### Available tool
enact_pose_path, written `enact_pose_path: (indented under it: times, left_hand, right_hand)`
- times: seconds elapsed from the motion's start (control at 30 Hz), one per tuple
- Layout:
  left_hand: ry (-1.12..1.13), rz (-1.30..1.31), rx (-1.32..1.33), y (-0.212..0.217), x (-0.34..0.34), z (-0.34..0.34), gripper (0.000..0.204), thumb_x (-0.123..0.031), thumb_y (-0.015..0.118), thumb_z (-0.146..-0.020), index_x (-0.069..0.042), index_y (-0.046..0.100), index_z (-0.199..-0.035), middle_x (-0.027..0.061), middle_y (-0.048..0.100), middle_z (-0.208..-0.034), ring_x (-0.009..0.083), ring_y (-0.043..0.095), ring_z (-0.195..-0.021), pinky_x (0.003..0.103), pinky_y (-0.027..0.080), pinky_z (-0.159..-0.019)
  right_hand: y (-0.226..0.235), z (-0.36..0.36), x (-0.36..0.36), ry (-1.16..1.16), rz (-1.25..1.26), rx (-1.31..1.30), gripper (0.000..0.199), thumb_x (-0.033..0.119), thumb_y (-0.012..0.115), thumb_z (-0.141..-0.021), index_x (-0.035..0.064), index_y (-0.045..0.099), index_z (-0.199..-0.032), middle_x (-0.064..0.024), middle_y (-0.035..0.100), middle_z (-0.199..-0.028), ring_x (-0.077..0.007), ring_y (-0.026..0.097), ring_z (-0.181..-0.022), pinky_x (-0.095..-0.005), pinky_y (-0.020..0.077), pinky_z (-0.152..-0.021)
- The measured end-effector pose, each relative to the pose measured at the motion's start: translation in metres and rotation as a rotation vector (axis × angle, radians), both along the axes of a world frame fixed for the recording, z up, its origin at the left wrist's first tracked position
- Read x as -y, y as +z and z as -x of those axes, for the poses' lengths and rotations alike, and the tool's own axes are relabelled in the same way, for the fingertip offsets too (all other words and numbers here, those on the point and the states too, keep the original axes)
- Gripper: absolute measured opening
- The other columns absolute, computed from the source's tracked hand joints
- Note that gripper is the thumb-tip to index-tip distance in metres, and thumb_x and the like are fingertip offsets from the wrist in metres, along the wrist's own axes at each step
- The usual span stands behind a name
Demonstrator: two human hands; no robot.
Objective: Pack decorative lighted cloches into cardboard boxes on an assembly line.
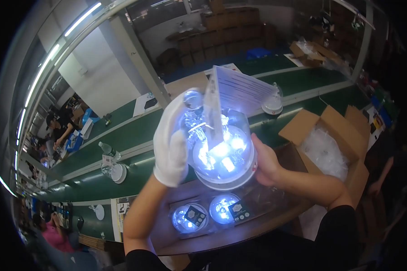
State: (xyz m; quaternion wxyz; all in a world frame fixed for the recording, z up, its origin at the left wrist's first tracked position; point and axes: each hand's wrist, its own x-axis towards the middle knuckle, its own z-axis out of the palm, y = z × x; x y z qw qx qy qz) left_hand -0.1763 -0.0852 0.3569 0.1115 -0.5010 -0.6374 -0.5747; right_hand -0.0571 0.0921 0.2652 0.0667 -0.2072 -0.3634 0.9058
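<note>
Brown worktop and green conveyor belt, as they stood in front of you

Your curved brown wooden worktop (257,226) carried two round glowing blue-white lamp bases (190,218), side by side, each with a small dark square card on top. Beyond it the long green conveyor belt (135,131) bore a clear domed lamp on a white base (272,100), another clear lamp lying near a white disc (118,173), and an open cardboard box (309,52).

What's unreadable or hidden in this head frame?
- Right hand: fingers hidden behind the lit clear dome lamp.
- Lamp interior: blue-white glare washes out the parts inside.
- Left hand: the white glove covers it; fingertips lost against the glass top.
- Leaflet: print too small.
- Open carton: clear bags hide its contents.
- Two lit bases: glare blurs detail.
</note>
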Motion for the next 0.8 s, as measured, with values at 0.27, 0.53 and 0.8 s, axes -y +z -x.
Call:
enact_pose_path:
  times: [0.27,0.53,0.8]
  left_hand:
    - [0.293,0.214,-1.074,0.01,0.015,-0.03,0.035,-0.018,0.063,-0.076,-0.016,0.066,-0.111,0.0042,0.063,-0.12,0.0293,0.059,-0.116,0.051,0.04,-0.102]
    - [0.219,0.775,-1.545,0.031,-0.017,-0.061,0.04,-0.037,0.059,-0.094,-0.008,0.067,-0.119,0.0078,0.064,-0.127,0.0224,0.055,-0.125,0.043,0.037,-0.111]
    - [-0.23,0.276,-1.151,0.002,0.01,-0.043,0.028,-0.017,0.062,-0.075,-0.003,0.063,-0.1,0.0132,0.066,-0.104,0.0279,0.066,-0.096,0.038,0.056,-0.085]
  right_hand:
    - [-0.005,0.008,0.002,0.069,-0.112,-0.089,0.054,0.044,0.03,-0.108,0.0005,0.058,-0.125,-0.01,0.067,-0.113,-0.0182,0.066,-0.098,-0.033,0.0529,-0.086]
    - [-0.001,0.004,-0.006,0.026,-0.179,-0.204,0.056,0.044,0.029,-0.108,-0.0014,0.057,-0.126,-0.0129,0.065,-0.117,-0.0216,0.065,-0.106,-0.0369,0.0516,-0.094]
    - [0.001,0.008,-0.019,-0.102,-0.126,-0.091,0.053,0.047,0.038,-0.106,0.0009,0.062,-0.117,-0.0097,0.068,-0.104,-0.0172,0.066,-0.093,-0.0318,0.0523,-0.083]
